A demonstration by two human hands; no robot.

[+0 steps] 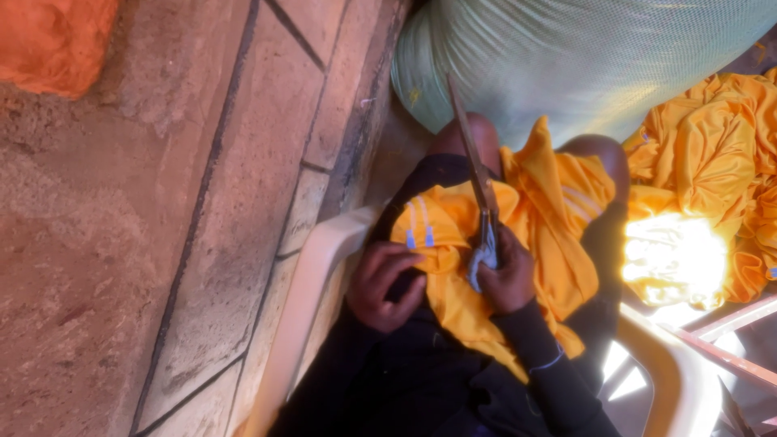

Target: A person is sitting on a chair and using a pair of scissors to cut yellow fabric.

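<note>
A yellow garment with pale stripes lies across my lap. My right hand grips the handles of a pair of long scissors, and the blades point away from me over the cloth. My left hand pinches the striped edge of the same garment beside the chair arm. The two hands sit close together, a little apart. Both my sleeves are dark.
I sit in a cream plastic chair. A rough block wall runs along the left. A green mesh sack lies beyond my knees, a heap of yellow garments at the right, and an orange sack at the top left.
</note>
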